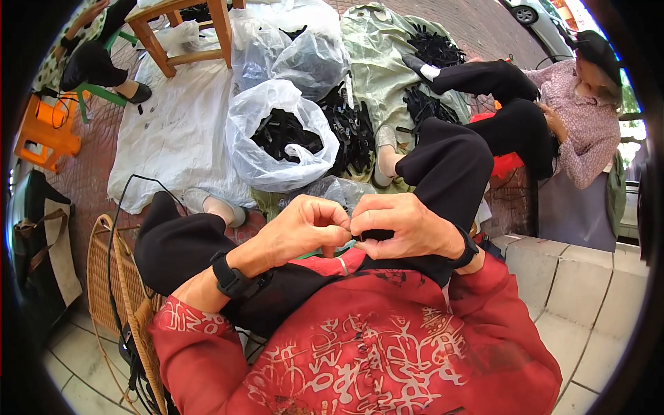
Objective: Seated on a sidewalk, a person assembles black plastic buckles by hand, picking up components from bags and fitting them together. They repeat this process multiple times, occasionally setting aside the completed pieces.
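Observation:
My left hand (302, 229) and my right hand (409, 225) meet above my lap, fingertips almost touching. Both are closed in a pinch. A small dark piece (375, 235) shows in the curl of my right fingers; its kind is too hidden to tell. Below the fingertips a bit of teal is visible, mostly covered by the hands. What the left fingertips pinch, if anything, cannot be made out. Just beyond my hands stands an open clear plastic bag (238, 155) filled with black strap-like pieces (285, 135).
A heap of black straps (351, 131) lies beside the bag, with more on a green sheet (373, 41). A wooden stool (160, 52) stands on a white sheet (169, 138). A wicker basket (104, 277) is at my left. Another person (581, 124) sits at the right, one at far left.

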The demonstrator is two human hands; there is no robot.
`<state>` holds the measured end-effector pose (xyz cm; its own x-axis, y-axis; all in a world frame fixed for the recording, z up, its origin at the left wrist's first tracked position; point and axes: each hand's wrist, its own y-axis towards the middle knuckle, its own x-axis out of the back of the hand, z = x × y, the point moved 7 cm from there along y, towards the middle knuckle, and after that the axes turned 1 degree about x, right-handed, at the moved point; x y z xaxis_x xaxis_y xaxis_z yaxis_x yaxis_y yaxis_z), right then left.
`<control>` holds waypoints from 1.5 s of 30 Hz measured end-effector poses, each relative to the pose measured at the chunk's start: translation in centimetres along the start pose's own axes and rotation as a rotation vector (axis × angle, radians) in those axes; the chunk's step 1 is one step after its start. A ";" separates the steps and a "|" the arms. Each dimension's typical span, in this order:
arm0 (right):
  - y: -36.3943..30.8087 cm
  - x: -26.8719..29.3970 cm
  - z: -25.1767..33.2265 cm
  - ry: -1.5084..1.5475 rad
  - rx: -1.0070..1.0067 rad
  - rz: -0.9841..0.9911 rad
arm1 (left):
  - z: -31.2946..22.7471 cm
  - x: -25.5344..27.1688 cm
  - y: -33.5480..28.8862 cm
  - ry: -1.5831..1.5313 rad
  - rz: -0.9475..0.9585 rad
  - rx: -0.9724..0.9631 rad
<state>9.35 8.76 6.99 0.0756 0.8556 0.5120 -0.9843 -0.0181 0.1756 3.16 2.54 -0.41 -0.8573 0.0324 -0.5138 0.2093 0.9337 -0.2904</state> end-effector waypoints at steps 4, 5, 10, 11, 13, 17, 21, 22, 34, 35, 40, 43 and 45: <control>-0.2 0.0 -0.3 0.007 -0.006 -0.025 | 0.3 -0.1 -0.3 -0.073 0.019 0.152; -0.3 0.1 -0.5 0.037 -0.021 -0.047 | 0.4 -0.1 -0.3 -0.157 0.038 0.155; -0.2 0.4 -0.5 0.085 -0.027 -0.034 | 1.0 -0.1 -0.5 -0.341 0.070 0.131; -0.2 0.3 -0.4 0.087 -0.014 -0.020 | 1.2 -0.1 -0.5 -0.362 0.083 0.123; -0.2 0.3 -0.3 0.083 -0.008 -0.008 | 1.4 -0.1 -0.4 -0.383 0.094 0.115; -0.1 0.1 -0.1 0.057 -0.013 0.044 | 1.5 -0.1 -0.4 -0.369 0.086 0.114; 0.1 -0.4 -0.2 0.027 -0.008 0.076 | 1.5 0.1 -0.4 -0.286 0.017 0.174; 0.1 -0.5 -0.3 -0.010 0.019 0.079 | 1.5 0.2 -0.3 -0.288 0.016 0.174; 0.2 -0.1 -1.7 -0.033 -0.142 -0.142 | 1.4 1.8 -0.1 -0.268 -0.128 0.037; 0.2 -0.1 -1.7 -0.038 -0.133 -0.141 | 1.4 1.9 -0.1 -0.283 -0.127 0.046; 0.1 0.0 -1.5 -0.068 -0.078 -0.128 | 1.3 1.7 0.0 -0.304 -0.104 0.111; 0.1 0.0 -1.3 -0.095 -0.067 -0.131 | 0.7 1.8 0.1 -0.204 -0.150 0.065; 0.1 0.2 -1.2 -0.115 -0.066 -0.155 | 0.2 1.8 0.1 -0.149 -0.180 -0.003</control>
<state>9.12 9.58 6.14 0.2408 0.7805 0.5769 -0.9676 0.1464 0.2057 1.72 2.61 -1.58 -0.8020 -0.1874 -0.5672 0.0579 0.9207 -0.3860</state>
